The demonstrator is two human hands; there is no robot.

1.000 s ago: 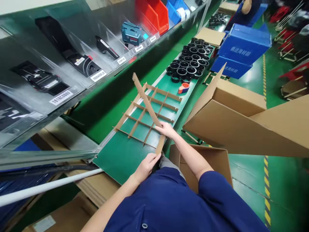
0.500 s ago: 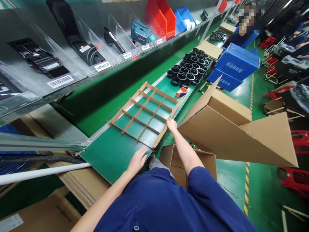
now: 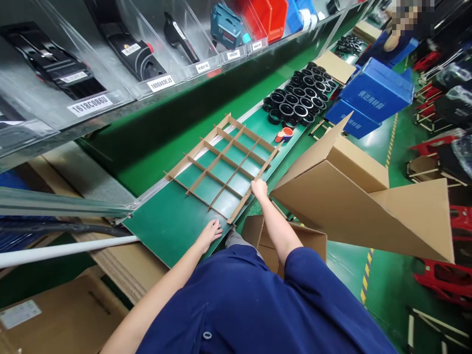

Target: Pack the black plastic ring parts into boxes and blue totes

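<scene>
A cardboard divider grid (image 3: 222,156) lies on the green bench (image 3: 158,231). My right hand (image 3: 259,189) is closed on the grid's near right edge strip. Just off the grid's near corner, my left hand (image 3: 210,233) rests at the bench edge with its fingers apart and nothing in it. Beyond the grid sits an orange and blue tape roll (image 3: 284,135), and behind that many black rings (image 3: 295,101) are piled on the bench.
An open cardboard box (image 3: 332,201) stands right of my right arm, with another (image 3: 269,243) below it. Blue bins (image 3: 374,93) stand farther back. A shelf of parts (image 3: 160,84) runs along the left. A person (image 3: 396,39) is at the far right.
The grid's right edge strip has shifted slightly left with my right hand on it. My left hand has moved slightly up. The whole view has shifted a little.
</scene>
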